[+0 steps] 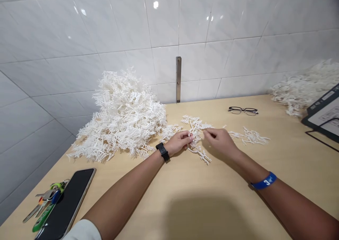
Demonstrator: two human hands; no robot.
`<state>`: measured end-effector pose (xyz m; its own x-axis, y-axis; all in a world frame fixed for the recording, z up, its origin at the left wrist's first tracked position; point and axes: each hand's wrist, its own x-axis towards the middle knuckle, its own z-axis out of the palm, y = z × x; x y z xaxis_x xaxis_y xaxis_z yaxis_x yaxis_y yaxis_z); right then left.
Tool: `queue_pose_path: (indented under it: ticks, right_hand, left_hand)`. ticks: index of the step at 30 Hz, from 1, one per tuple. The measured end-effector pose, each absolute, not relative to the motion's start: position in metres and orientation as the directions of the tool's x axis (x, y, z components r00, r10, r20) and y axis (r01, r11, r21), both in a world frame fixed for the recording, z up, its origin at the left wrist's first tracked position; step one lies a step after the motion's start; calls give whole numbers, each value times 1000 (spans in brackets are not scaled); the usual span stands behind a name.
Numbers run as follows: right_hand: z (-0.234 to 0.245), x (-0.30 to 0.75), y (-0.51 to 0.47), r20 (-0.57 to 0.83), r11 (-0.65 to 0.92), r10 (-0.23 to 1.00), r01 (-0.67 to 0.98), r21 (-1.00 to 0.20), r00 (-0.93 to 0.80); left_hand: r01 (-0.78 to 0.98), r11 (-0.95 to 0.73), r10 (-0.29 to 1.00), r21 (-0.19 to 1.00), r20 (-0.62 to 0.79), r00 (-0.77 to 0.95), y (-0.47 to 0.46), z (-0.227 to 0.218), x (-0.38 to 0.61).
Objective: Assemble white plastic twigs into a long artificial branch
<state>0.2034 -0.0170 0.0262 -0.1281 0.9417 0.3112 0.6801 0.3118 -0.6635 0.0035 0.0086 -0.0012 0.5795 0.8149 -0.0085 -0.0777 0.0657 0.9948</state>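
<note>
ok so clock faces here are centred on the white sprig [195, 128] between my hands, 12 being straight away from me. It's a twiggy, many-branched thing, roughly mid-desk, with some branches poking out around 11 and others around 5. My left grip [179, 143] is at about 8 o'clock, pinching the sprig between thumb and fingers. My right grip [221, 140] sits between 3 and 4, fingers curled in, tips right up by the sprig's edge, but honestly I can't tell whether it's closed on a twig or just beside it

Black watch [162, 152] on the left wrist, blue wristband [265, 181] with a white 3 on the right forearm

Rest of the desk [148, 204]: huge messy heap [124, 116] of the same white stuff from 9 to 10, spilling almost to my left hand. A few loose bits [251, 136] lie flat at 3, just past my right hand. Glasses [243, 110] at 2, and way further out in that direction a second heap [309, 84], with a dark-edged panel [327, 112] near it, far out at 3, cut off by the edge of my view. Phone [71, 201] lies well off at 8, screen dark, with a bunch of keys [49, 201] and coloured tags along its 9 o'clock side. A metal strip [178, 79] stands upright against the tiled wall [127, 21] between 11 and 12
</note>
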Motion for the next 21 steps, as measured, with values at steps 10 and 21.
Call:
queue_pose_path:
  ticks: [10, 21]
  right_hand:
    - [32, 222, -8, 258, 151, 966, 763, -629, 22]
    - [12, 188, -21, 243, 488, 867, 638, -596, -436]
  left_hand:
    - [-100, 108, 836, 989, -36, 547, 9, 1, 4]
    - [-177, 141, 820, 974, -15, 572, 7, -3, 6]
